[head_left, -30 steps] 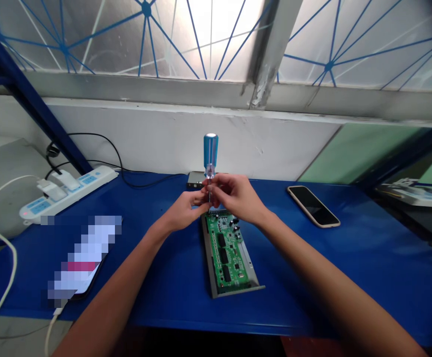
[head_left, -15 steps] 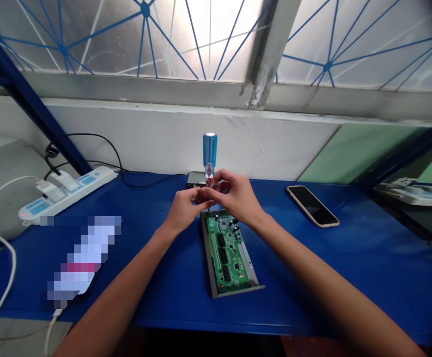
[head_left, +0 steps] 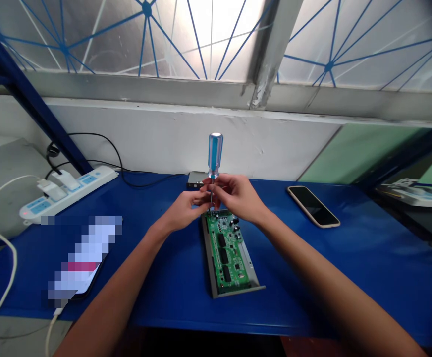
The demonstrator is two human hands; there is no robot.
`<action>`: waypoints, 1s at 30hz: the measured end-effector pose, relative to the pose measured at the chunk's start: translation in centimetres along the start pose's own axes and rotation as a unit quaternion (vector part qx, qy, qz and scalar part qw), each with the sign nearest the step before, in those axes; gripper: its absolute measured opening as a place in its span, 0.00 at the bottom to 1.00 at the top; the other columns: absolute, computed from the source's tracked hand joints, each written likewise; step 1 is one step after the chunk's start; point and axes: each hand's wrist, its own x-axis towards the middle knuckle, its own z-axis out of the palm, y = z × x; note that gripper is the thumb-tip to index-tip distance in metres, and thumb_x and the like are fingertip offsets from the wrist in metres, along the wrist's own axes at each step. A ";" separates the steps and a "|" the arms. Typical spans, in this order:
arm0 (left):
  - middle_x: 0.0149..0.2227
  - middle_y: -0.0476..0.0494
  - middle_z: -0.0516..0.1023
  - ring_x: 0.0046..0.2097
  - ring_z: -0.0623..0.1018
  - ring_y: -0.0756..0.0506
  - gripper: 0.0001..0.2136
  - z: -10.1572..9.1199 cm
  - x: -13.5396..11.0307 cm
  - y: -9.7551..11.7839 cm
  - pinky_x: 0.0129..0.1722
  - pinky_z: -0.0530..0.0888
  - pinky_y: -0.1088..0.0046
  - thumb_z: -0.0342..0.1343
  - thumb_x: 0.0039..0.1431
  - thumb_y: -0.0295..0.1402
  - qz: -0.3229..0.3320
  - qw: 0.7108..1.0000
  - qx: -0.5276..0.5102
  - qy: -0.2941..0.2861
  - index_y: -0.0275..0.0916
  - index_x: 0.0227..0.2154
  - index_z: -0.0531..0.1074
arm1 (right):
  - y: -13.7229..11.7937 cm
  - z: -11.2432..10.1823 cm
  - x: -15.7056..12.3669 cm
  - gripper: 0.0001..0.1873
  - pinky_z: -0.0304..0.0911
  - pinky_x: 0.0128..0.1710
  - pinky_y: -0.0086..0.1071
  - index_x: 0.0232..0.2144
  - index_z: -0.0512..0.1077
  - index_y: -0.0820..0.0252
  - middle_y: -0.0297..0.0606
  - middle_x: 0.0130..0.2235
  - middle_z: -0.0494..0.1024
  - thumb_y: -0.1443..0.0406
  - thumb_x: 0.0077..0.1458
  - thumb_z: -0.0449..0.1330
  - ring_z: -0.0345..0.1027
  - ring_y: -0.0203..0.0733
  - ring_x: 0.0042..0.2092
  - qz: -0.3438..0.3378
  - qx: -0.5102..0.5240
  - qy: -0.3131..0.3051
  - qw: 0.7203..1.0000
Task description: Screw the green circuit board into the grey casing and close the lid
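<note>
A screwdriver (head_left: 215, 152) with a clear and blue handle stands nearly upright over the far end of a green circuit board (head_left: 228, 255). The board sits in a grey metal tray (head_left: 209, 277) on the blue table. Just below the handle, the fingers of my right hand (head_left: 240, 196) are closed around the shaft. My left hand (head_left: 182, 209) pinches the shaft lower down, close to the board's far edge. Fingers partly cover the shaft, and I cannot make out the tip or any screw under it.
Behind my hands is a small grey box (head_left: 196, 179). A phone (head_left: 313, 206) lies at the right. On the left are a charging phone (head_left: 85, 263) with a blurred screen, a white cable (head_left: 11, 263) and a power strip (head_left: 69, 193) with plugs. A wall stands behind the table.
The screwdriver's handle has shifted slightly right and now leans a little that way. My right fingers have spread somewhat around the shaft. The board and tray stay in place.
</note>
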 end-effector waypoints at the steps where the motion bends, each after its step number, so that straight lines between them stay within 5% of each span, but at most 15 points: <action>1: 0.42 0.38 0.84 0.45 0.83 0.41 0.09 0.0 0.0 -0.1 0.50 0.78 0.62 0.60 0.63 0.34 -0.002 1.000 -0.001 0.004 0.34 0.39 0.81 | 0.1 0.0 0.0 0.10 0.70 0.27 0.34 0.41 0.76 0.63 0.41 0.39 0.83 0.63 0.60 0.61 0.72 0.34 0.24 0.001 0.006 -0.004 1.000; 7: 0.37 0.40 0.85 0.42 0.83 0.41 0.10 0.4 0.1 -0.2 0.46 0.79 0.62 0.64 0.59 0.37 -0.011 0.997 0.017 0.069 0.34 0.35 0.81 | 0.6 0.0 0.0 0.14 0.70 0.31 0.34 0.45 0.76 0.59 0.39 0.41 0.82 0.59 0.58 0.64 0.73 0.36 0.30 -0.018 -0.054 0.030 0.998; 17: 0.30 0.44 0.82 0.32 0.79 0.45 0.12 1.3 0.4 -0.5 0.36 0.75 0.69 0.69 0.53 0.39 -0.004 0.983 0.090 0.162 0.36 0.29 0.77 | 0.5 0.5 0.1 0.12 0.65 0.31 0.33 0.29 0.71 0.58 0.35 0.32 0.79 0.59 0.55 0.68 0.70 0.36 0.30 -0.023 -0.116 0.094 0.989; 24: 0.33 0.45 0.82 0.35 0.79 0.45 0.11 1.0 0.3 0.2 0.36 0.75 0.70 0.69 0.53 0.38 -0.021 0.980 0.132 0.150 0.37 0.33 0.77 | -0.1 0.0 0.0 0.09 0.65 0.35 0.33 0.29 0.77 0.59 0.34 0.29 0.79 0.61 0.60 0.64 0.72 0.38 0.33 -0.047 -0.187 0.056 0.980; 30: 0.39 0.40 0.84 0.40 0.82 0.44 0.12 -1.2 -0.2 1.2 0.39 0.77 0.69 0.65 0.58 0.41 -0.030 0.984 0.131 0.115 0.37 0.39 0.79 | -0.3 -0.5 0.0 0.09 0.60 0.29 0.32 0.33 0.79 0.59 0.31 0.24 0.74 0.62 0.62 0.60 0.63 0.33 0.26 -0.029 -0.203 0.018 0.979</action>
